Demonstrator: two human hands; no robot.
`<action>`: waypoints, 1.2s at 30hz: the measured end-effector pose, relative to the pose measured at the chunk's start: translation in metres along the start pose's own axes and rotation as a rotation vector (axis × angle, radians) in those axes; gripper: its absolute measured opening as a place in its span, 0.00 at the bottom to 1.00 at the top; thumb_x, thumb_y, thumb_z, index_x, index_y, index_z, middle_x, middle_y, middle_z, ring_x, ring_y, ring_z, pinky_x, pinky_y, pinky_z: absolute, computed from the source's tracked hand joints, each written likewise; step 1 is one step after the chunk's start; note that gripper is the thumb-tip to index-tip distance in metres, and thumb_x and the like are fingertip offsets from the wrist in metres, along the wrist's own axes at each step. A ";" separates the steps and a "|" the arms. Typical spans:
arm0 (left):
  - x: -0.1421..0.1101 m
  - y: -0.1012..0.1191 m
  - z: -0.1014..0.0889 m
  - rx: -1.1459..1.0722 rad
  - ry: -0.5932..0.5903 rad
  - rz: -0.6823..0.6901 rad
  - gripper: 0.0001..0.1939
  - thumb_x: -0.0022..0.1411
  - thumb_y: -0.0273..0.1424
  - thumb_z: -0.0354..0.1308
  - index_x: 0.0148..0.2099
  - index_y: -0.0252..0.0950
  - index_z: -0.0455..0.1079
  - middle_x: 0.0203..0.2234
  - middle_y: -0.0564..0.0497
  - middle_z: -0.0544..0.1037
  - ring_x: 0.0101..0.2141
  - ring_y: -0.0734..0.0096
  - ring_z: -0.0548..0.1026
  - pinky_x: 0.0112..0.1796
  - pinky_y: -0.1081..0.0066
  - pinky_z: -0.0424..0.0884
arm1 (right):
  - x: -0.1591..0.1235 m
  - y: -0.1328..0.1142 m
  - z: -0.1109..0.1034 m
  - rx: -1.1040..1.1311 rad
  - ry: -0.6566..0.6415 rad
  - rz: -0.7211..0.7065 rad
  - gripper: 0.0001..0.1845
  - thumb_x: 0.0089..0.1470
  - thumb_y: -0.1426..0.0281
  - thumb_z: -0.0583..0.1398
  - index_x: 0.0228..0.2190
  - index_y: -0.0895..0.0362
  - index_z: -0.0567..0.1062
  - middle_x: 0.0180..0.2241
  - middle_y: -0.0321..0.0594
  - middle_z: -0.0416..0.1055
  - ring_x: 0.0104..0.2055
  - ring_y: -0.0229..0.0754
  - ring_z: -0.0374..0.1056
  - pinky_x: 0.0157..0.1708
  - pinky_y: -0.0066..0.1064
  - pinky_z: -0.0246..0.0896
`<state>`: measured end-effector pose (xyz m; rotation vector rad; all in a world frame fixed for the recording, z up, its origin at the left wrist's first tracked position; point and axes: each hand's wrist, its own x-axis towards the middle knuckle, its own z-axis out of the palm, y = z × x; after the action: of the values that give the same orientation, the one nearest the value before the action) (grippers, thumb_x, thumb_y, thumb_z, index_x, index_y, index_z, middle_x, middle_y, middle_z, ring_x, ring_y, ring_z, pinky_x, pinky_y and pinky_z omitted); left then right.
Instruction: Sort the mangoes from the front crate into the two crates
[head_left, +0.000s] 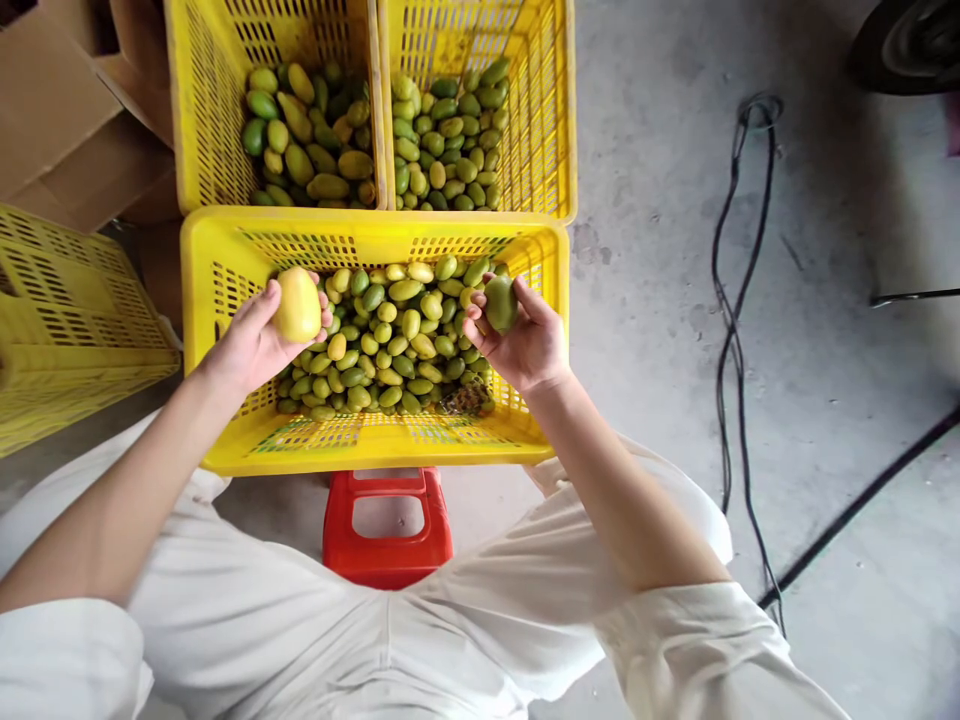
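Over the left side of the near yellow crate [375, 452], my left hand [259, 335] is closed around a smooth yellow mango [298, 305]. My right hand [534, 345], above the crate's right side, has its fingers curled round a smaller dark green mango [500, 304]. Beneath both hands lies a heap of small green and yellowish mangoes [405, 345] inside the crate. A brown, shrivelled clump [466, 398] rests among the fruit at the heap's lower right.
Two more yellow crates stand behind, holding larger mangoes [300, 165] and small green ones [450, 140]. Another yellow crate [75, 310] and cardboard boxes [67, 100] are at left. A red stool [388, 560] sits below. Black cables [727, 340] cross the right floor.
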<state>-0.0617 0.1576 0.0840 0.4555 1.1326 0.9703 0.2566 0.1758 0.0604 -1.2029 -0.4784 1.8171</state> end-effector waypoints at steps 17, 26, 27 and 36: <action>0.009 -0.004 -0.017 0.037 -0.006 -0.002 0.16 0.64 0.41 0.73 0.35 0.42 0.69 0.22 0.57 0.69 0.21 0.76 0.70 0.23 0.72 0.62 | 0.008 0.000 -0.013 -0.055 -0.006 0.006 0.24 0.55 0.48 0.74 0.33 0.49 0.71 0.29 0.30 0.69 0.19 0.31 0.54 0.14 0.25 0.49; 0.017 -0.005 -0.021 -0.110 0.142 0.007 0.24 0.71 0.56 0.60 0.35 0.42 0.70 0.21 0.53 0.71 0.24 0.67 0.75 0.23 0.70 0.70 | 0.006 0.001 -0.010 0.082 -0.056 -0.003 0.14 0.54 0.63 0.73 0.38 0.50 0.76 0.34 0.34 0.74 0.34 0.39 0.72 0.29 0.29 0.74; 0.016 -0.004 -0.017 -0.140 0.161 0.017 0.22 0.72 0.55 0.59 0.36 0.42 0.71 0.23 0.52 0.73 0.26 0.66 0.77 0.25 0.69 0.73 | 0.006 0.001 -0.011 0.100 -0.063 0.017 0.15 0.52 0.65 0.75 0.36 0.50 0.74 0.33 0.33 0.73 0.33 0.37 0.70 0.26 0.26 0.72; 0.001 -0.002 0.005 -0.203 0.125 0.024 0.07 0.67 0.32 0.68 0.39 0.38 0.73 0.34 0.50 0.79 0.32 0.70 0.79 0.36 0.72 0.77 | 0.006 -0.001 -0.017 0.049 -0.102 0.015 0.20 0.53 0.59 0.76 0.33 0.50 0.71 0.29 0.31 0.70 0.25 0.35 0.62 0.17 0.26 0.60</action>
<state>-0.0561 0.1583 0.0838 0.2473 1.1283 1.1345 0.2711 0.1784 0.0500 -1.0875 -0.4811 1.8983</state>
